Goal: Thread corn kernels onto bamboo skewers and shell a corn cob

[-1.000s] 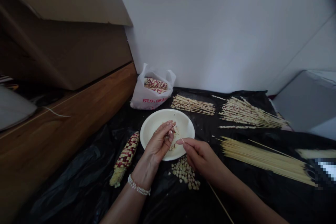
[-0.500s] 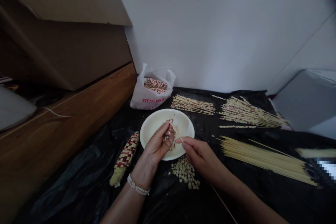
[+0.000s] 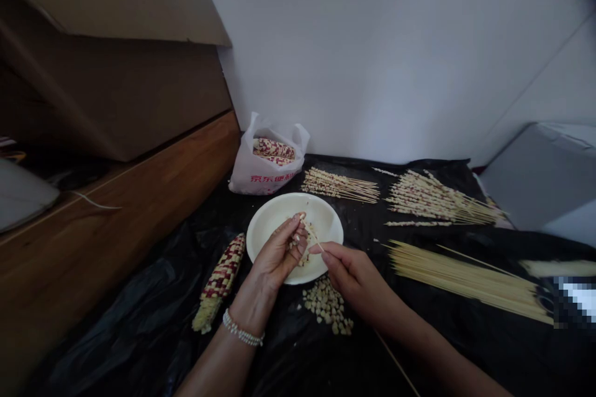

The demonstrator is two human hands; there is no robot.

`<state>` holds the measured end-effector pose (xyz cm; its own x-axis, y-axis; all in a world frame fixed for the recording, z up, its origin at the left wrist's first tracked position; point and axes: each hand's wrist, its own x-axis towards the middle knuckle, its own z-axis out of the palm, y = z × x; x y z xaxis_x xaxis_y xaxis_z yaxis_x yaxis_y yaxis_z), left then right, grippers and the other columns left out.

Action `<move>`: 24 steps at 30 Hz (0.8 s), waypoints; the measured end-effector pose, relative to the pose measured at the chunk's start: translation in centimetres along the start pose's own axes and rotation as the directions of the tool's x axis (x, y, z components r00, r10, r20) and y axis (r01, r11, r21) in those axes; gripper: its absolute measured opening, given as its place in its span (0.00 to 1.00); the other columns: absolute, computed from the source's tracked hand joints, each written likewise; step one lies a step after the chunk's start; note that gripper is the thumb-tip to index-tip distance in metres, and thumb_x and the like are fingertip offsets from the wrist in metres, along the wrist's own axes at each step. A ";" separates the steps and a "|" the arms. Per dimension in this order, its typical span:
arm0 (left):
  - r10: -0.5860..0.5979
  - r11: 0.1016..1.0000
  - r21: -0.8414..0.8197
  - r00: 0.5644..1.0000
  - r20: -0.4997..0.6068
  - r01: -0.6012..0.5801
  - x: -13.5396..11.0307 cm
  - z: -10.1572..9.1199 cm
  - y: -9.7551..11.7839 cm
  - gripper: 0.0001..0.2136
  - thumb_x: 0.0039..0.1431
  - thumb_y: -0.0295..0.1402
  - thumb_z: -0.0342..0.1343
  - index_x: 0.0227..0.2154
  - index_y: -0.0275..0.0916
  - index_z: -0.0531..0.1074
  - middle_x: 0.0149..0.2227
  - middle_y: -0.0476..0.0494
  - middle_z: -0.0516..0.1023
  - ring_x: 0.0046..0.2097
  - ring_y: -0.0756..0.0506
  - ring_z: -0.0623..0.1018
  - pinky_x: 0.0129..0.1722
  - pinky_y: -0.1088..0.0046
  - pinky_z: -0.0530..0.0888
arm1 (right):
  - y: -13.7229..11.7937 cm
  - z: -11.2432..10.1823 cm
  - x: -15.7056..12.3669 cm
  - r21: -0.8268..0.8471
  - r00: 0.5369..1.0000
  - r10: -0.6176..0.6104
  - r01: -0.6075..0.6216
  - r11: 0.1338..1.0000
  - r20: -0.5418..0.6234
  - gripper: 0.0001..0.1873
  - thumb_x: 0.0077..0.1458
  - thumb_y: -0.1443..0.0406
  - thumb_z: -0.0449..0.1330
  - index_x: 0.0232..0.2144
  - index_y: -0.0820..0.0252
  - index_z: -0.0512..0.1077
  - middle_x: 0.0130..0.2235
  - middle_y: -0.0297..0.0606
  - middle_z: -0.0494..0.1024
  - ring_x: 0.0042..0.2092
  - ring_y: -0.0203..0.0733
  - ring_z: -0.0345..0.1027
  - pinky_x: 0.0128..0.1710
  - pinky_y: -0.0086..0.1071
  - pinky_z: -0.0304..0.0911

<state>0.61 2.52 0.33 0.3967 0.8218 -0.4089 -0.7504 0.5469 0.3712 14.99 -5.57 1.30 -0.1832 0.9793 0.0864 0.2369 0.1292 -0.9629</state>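
Left hand (image 3: 278,254), right hand (image 3: 354,279) much as half a second earlier: close together, not touching, above white plate (image 3: 326,217). Right fingers (image 3: 326,249) pinch bamboo skewer (image 3: 315,240); tip hidden behind left fingers (image 3: 298,239), their grip hard to make out. Loose corn kernels (image 3: 326,307) below right hand; red-and-white corn cob (image 3: 218,276) left of left hand.

This looks like a home room, with cardboard boxes (image 3: 116,93) and black plastic sheeting (image 3: 116,335).

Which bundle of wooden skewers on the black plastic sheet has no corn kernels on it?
The front right bundle of bare skewers; the rear left bundle and rear right bundle carry corn kernels.
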 end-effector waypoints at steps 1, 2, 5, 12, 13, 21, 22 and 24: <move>0.004 1.000 0.007 1.000 -0.001 -0.004 0.0 0.0 0.0 0.05 0.58 0.20 0.54 0.35 0.29 0.74 0.26 0.47 0.72 0.25 0.57 0.72 0.23 0.89 0.71 | 0.0 0.0 0.0 0.005 1.000 0.002 -0.002 1.000 -0.003 0.17 0.65 0.61 0.48 0.41 0.61 0.74 0.20 0.26 0.55 0.22 0.35 0.48 0.20 0.27 0.46; 0.008 1.000 0.013 1.000 0.000 -0.008 0.1 -0.1 0.0 0.04 0.57 0.21 0.55 0.35 0.29 0.74 0.27 0.47 0.71 0.25 0.57 0.72 0.23 0.89 0.71 | 0.1 0.0 0.0 0.009 1.000 0.004 -0.004 1.000 -0.005 0.16 0.65 0.61 0.48 0.41 0.61 0.74 0.20 0.26 0.54 0.22 0.35 0.48 0.20 0.27 0.45; 0.019 0.999 0.048 1.000 0.012 -0.019 0.1 -0.2 -0.1 0.04 0.56 0.22 0.58 0.35 0.29 0.75 0.27 0.47 0.71 0.26 0.57 0.72 0.23 0.89 0.70 | 0.0 0.1 0.0 0.023 1.000 0.012 -0.012 1.000 -0.012 0.16 0.65 0.61 0.48 0.41 0.61 0.74 0.20 0.25 0.53 0.22 0.35 0.47 0.20 0.27 0.45; 0.057 0.985 0.164 0.998 0.030 -0.061 -0.1 -0.1 -0.3 0.05 0.51 0.23 0.62 0.33 0.30 0.75 0.25 0.49 0.71 0.25 0.57 0.72 0.23 0.89 0.69 | 0.0 0.2 0.1 0.065 0.999 0.026 -0.024 0.998 -0.024 0.17 0.64 0.59 0.48 0.42 0.63 0.73 0.19 0.24 0.54 0.21 0.34 0.48 0.20 0.27 0.46; 0.057 0.983 0.173 0.998 0.028 -0.061 -0.2 0.0 -0.3 0.05 0.51 0.23 0.62 0.33 0.31 0.75 0.25 0.49 0.71 0.25 0.57 0.72 0.22 0.89 0.69 | 0.0 0.2 0.1 0.067 0.999 0.025 -0.023 0.998 -0.027 0.17 0.64 0.59 0.48 0.42 0.63 0.73 0.19 0.24 0.54 0.21 0.34 0.49 0.20 0.27 0.46; 0.038 0.966 0.256 0.999 0.026 -0.044 -0.6 0.3 -0.8 0.06 0.48 0.24 0.65 0.30 0.31 0.76 0.25 0.48 0.73 0.24 0.58 0.72 0.23 0.89 0.70 | 0.3 -0.1 0.3 0.027 0.999 0.003 -0.001 1.000 -0.050 0.16 0.64 0.61 0.48 0.40 0.61 0.74 0.19 0.24 0.53 0.21 0.35 0.47 0.20 0.28 0.45; 0.035 0.961 0.273 0.999 0.038 -0.044 -0.6 0.3 -0.9 0.06 0.47 0.24 0.65 0.30 0.31 0.76 0.25 0.48 0.73 0.24 0.58 0.72 0.23 0.88 0.70 | 0.3 -0.2 0.3 0.020 0.999 0.002 -0.001 1.000 -0.049 0.16 0.64 0.60 0.48 0.39 0.61 0.74 0.19 0.24 0.53 0.21 0.35 0.46 0.20 0.28 0.45; 0.030 0.949 0.310 0.998 0.057 -0.046 -0.6 0.1 -1.0 0.06 0.47 0.25 0.66 0.29 0.31 0.76 0.23 0.49 0.72 0.24 0.58 0.71 0.22 0.89 0.69 | 0.1 -0.4 0.3 0.006 0.999 0.001 -0.001 1.000 -0.045 0.16 0.65 0.60 0.48 0.38 0.60 0.74 0.18 0.24 0.52 0.21 0.35 0.46 0.20 0.28 0.45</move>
<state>1.22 1.48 0.31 0.4034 0.8455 -0.3498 -0.5666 0.5310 0.6301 15.33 -5.18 1.32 -0.1403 0.9854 0.0967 0.2315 0.1276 -0.9644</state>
